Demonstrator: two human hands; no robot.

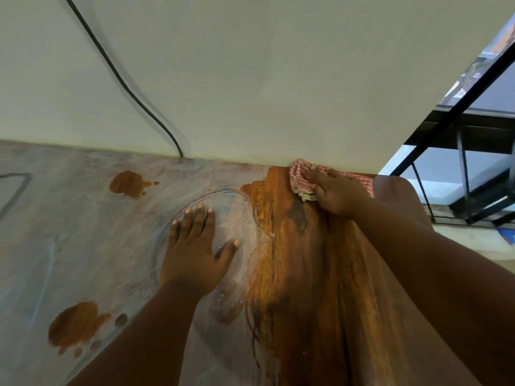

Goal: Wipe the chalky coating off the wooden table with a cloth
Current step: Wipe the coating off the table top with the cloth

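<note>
The wooden table [292,246] shows bare brown wood in its right half, while a pale chalky coating [69,224] covers the left half, broken by a few brown patches. My right hand [338,192] presses a folded red-and-white checked cloth [299,178] onto the table at its far edge, against the wall. My left hand [195,252] lies flat with fingers spread on the chalky area, just left of the wiped wood, holding nothing.
A pale wall [250,79] rises directly behind the table, with a black cable [117,71] running down it to the table edge. At the right, past the table's end, stands a black metal frame [459,129] above a light floor.
</note>
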